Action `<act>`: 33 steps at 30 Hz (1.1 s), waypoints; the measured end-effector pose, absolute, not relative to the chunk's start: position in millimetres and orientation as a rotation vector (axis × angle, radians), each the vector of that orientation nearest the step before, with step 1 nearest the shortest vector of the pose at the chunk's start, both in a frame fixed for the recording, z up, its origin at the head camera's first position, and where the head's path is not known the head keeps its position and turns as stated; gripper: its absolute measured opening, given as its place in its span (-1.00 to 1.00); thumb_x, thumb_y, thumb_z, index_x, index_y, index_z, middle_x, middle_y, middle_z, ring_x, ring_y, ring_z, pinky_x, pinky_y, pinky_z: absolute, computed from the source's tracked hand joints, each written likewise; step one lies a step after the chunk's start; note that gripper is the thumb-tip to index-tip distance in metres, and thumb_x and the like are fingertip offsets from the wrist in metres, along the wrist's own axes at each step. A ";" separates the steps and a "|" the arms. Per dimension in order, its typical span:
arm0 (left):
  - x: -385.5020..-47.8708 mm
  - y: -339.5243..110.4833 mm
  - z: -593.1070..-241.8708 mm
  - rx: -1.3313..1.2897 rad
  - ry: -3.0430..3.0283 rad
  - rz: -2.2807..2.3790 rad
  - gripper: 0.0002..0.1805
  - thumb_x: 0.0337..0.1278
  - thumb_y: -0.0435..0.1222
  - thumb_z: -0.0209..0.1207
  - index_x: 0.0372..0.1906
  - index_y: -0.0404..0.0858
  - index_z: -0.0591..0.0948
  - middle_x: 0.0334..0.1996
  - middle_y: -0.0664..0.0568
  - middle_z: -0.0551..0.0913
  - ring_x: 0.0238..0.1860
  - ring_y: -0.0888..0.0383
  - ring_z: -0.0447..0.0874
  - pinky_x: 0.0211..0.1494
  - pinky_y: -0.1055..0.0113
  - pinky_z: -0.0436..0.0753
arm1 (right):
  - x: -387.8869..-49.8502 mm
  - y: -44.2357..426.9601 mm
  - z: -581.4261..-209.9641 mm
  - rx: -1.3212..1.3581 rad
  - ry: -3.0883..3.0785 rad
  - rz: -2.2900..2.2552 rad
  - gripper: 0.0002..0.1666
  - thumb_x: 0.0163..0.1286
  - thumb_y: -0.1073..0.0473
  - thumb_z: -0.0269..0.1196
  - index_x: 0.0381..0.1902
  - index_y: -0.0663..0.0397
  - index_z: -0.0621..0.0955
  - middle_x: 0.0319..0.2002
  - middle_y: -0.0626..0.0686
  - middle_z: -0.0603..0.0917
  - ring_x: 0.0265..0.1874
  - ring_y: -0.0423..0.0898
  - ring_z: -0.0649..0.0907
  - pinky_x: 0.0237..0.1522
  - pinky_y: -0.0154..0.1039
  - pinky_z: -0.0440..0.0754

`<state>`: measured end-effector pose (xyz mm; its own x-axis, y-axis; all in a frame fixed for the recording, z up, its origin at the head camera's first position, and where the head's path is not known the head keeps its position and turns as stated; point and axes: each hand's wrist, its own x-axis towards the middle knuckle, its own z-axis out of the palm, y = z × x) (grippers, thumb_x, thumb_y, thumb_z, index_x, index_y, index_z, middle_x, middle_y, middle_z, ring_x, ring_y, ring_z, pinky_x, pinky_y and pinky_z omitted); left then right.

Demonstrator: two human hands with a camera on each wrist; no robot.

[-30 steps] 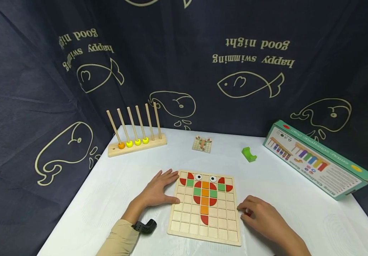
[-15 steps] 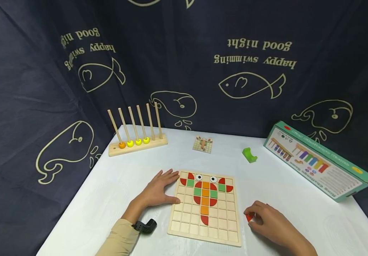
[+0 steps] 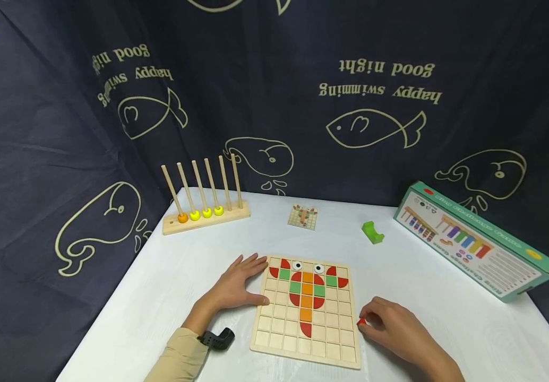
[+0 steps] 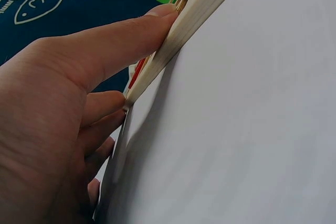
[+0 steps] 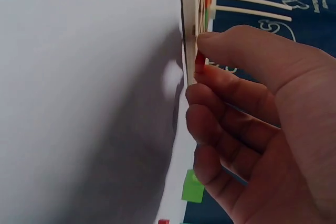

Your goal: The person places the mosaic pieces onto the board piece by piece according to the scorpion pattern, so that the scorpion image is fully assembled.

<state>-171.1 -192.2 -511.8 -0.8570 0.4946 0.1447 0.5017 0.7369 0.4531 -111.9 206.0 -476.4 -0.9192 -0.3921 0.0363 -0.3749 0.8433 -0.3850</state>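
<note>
A square wooden grid board [image 3: 277,324] lies in front of me. Set in its cells are red quarter-round pieces, green squares, a column of orange squares [image 3: 307,289] and two round eye pieces. My left hand [image 3: 230,286] rests at the board's left side with fingers spread; its thumb touches the rim, as the left wrist view also shows. Just off the board's right edge, my right hand [image 3: 391,326] pinches a small red piece [image 5: 200,61] between thumb and forefinger. The fingers cover most of that piece, so its full shape is hidden.
Behind the board lies a small pattern card [image 3: 302,217]. A peg stand [image 3: 207,217] with orange and yellow beads stands at the back left. A green curved block [image 3: 372,232] and a long game box [image 3: 475,244] are at the right.
My right hand first drew back rightward from the board's edge, the red piece coming into sight, then returned left toward it. The left hand stays in place.
</note>
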 end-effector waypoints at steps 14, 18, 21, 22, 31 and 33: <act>-170.8 -191.6 -511.5 -0.848 -2.909 -0.777 0.07 -0.19 0.33 0.29 0.41 -0.20 0.34 0.42 0.09 0.25 0.47 0.05 -0.01 0.49 0.03 -0.14 | -112.7 176.3 -476.8 -0.840 3.014 -0.621 -0.83 0.09 -0.05 0.44 -0.39 -0.27 0.65 -0.49 -0.36 0.40 -0.50 -0.37 0.39 -0.45 -0.42 0.38; -171.5 -191.8 -511.1 -0.854 -2.903 -0.770 0.07 -0.19 0.33 0.28 0.41 -0.20 0.34 0.42 0.08 0.25 0.47 0.04 0.00 0.49 0.02 -0.13 | -112.2 166.8 -477.8 -0.897 3.013 -0.596 -0.82 0.10 -0.07 0.43 -0.38 -0.26 0.65 -0.47 -0.37 0.41 -0.48 -0.37 0.38 -0.43 -0.40 0.42; -171.8 -192.1 -511.3 -0.853 -2.902 -0.772 0.07 -0.19 0.33 0.28 0.41 -0.20 0.34 0.42 0.07 0.25 0.46 0.04 0.00 0.48 0.01 -0.13 | -112.0 160.4 -478.4 -0.974 3.007 -0.595 -0.83 0.10 -0.06 0.42 -0.39 -0.24 0.65 -0.47 -0.35 0.41 -0.49 -0.36 0.38 -0.43 -0.41 0.43; -171.8 -192.1 -511.3 -0.853 -2.903 -0.773 0.07 -0.19 0.33 0.28 0.41 -0.20 0.34 0.42 0.07 0.25 0.46 0.04 0.00 0.48 0.01 -0.13 | -111.9 158.5 -478.5 -0.998 3.005 -0.599 -0.83 0.10 -0.06 0.42 -0.40 -0.23 0.65 -0.48 -0.34 0.40 -0.50 -0.36 0.38 -0.44 -0.42 0.41; -171.7 -192.3 -511.1 -0.857 -2.898 -0.765 0.06 -0.18 0.33 0.28 0.41 -0.21 0.34 0.41 0.07 0.26 0.46 0.03 0.00 0.48 -0.02 -0.11 | -108.7 144.4 -478.9 -1.126 2.945 -0.643 -0.84 0.13 -0.05 0.41 -0.40 -0.20 0.65 -0.51 -0.32 0.39 -0.52 -0.36 0.37 -0.48 -0.46 0.38; -171.6 -192.4 -510.6 -0.855 -2.901 -0.763 0.07 -0.19 0.34 0.28 0.41 -0.20 0.34 0.42 0.07 0.25 0.46 0.05 0.00 0.48 -0.01 -0.12 | -108.1 141.5 -478.8 -1.129 2.936 -0.636 -0.83 0.13 -0.08 0.40 -0.41 -0.20 0.65 -0.52 -0.31 0.38 -0.52 -0.36 0.37 -0.49 -0.46 0.38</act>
<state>-171.6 -192.4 -510.6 -0.8494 0.5046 0.1545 0.5153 0.7300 0.4489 -108.1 141.5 -478.8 -0.7505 -0.6295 0.2012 -0.6563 0.6743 -0.3385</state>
